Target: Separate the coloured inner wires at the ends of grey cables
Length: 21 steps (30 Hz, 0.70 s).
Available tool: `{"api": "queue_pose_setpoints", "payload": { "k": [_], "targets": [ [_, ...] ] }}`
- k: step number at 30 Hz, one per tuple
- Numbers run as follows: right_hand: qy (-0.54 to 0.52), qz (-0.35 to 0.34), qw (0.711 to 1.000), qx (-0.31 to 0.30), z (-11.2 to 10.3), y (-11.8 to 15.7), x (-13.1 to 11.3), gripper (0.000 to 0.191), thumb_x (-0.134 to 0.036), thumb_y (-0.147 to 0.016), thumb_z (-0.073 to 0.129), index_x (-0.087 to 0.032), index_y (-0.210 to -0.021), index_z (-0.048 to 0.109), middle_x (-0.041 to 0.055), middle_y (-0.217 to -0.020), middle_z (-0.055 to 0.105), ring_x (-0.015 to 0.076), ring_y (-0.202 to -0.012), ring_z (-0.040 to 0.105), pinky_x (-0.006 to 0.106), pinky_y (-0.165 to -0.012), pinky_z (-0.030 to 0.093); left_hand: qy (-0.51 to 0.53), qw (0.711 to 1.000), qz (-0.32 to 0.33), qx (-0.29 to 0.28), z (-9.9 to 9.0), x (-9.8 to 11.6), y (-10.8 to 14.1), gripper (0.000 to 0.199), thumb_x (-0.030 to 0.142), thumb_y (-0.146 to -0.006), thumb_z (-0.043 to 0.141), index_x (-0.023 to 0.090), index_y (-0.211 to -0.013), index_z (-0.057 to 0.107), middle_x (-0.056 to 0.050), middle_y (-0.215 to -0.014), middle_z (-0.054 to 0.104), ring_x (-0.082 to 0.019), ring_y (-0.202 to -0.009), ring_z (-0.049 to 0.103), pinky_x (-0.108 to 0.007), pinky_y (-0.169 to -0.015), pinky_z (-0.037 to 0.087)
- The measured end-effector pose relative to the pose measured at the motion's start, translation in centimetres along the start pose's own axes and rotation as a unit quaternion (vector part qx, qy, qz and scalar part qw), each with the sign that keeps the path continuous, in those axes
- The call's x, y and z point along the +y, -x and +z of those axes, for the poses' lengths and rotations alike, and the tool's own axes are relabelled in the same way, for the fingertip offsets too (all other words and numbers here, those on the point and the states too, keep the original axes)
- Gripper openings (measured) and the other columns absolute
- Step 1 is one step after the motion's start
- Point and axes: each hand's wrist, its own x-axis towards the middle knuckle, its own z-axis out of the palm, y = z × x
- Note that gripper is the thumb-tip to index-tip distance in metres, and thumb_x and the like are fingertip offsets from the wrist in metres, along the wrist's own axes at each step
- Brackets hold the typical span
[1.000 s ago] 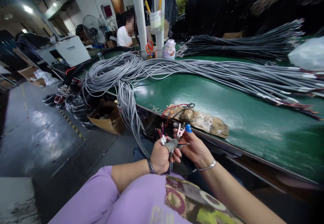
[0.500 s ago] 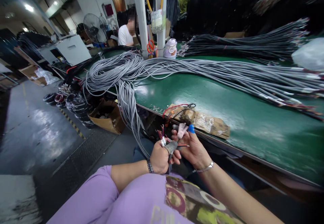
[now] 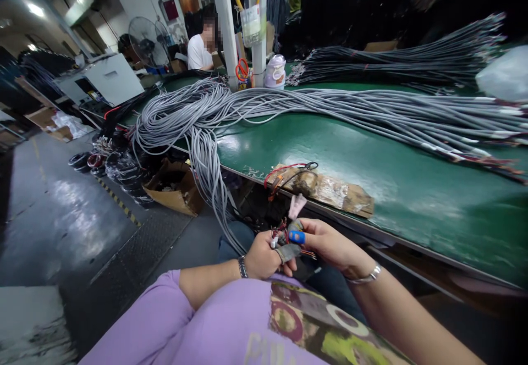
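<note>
My left hand [image 3: 265, 255], with a grey wrap on its thumb, is closed around the end of a cable. Thin stripped wires [image 3: 309, 254] in red, orange and dark colours poke out between both hands, beside small white pieces [image 3: 274, 241]. My right hand [image 3: 319, 239] wears blue tape on one digit and grey on another. Its fingers are pinched together on the wires close to the left thumb; the exact contact is partly hidden. Just beyond the fingers, a pale pink strip [image 3: 297, 206] sticks out at the table edge.
A taped wooden board [image 3: 336, 193] with red and black leads lies along the green table's [image 3: 412, 189] front edge. Grey cables [image 3: 198, 109] cross the table and hang over its edge. A cardboard box [image 3: 175, 189] stands on the floor; a person [image 3: 200, 51] sits behind.
My right hand has turned and moved down and right, its blue-taped digit now pressed in at the wires. My left hand stays nearly in place, and the wires point lower.
</note>
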Motion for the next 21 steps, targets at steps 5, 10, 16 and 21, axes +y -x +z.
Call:
{"api": "queue_pose_setpoints", "payload": {
  "k": [5,10,16,21],
  "targets": [
    [-0.075,0.000,0.995,0.068,0.0,-0.5,0.8,0.029,-0.033,-0.062,0.082,-0.016,-0.063,0.059,-0.0025,-0.055,0.057,0.0088,-0.050,0.048,0.023,-0.051,0.039,0.034,0.999,0.013,0.018,-0.4,-0.8,-0.1,0.048,0.059,-0.065,0.069,0.015,-0.060,0.052,-0.001,-0.048,0.057,-0.009,-0.037,0.052,-0.018,-0.034,0.029],
    [-0.170,-0.044,0.973,0.150,-0.8,-1.6,1.3,0.028,-0.044,-0.067,0.075,-0.019,-0.069,0.062,-0.0014,-0.060,0.057,0.0106,-0.050,0.046,0.026,-0.052,0.043,0.080,0.993,0.044,0.075,-0.5,-1.0,-0.4,0.049,0.061,-0.063,0.070,0.016,-0.067,0.052,0.000,-0.051,0.061,-0.009,-0.036,0.053,-0.017,-0.034,0.029],
    [-0.083,-0.114,0.978,0.157,0.6,-2.3,0.5,0.037,-0.056,-0.073,0.067,-0.020,-0.070,0.061,-0.0010,-0.059,0.054,0.0130,-0.052,0.046,0.027,-0.051,0.040,0.108,0.987,0.063,0.101,0.6,-0.1,-1.3,0.046,0.057,-0.063,0.071,0.016,-0.068,0.051,0.001,-0.049,0.059,-0.008,-0.034,0.051,-0.018,-0.033,0.024],
    [-0.024,-0.144,0.970,0.193,0.8,-3.0,0.8,0.050,-0.070,-0.072,0.056,-0.021,-0.064,0.056,-0.0011,-0.049,0.049,0.0150,-0.046,0.046,0.031,-0.049,0.038,0.110,0.986,0.070,0.106,0.9,-0.2,-2.1,0.043,0.054,-0.065,0.070,0.016,-0.072,0.054,0.002,-0.050,0.059,-0.008,-0.034,0.050,-0.018,-0.034,0.024]
  ]
}}
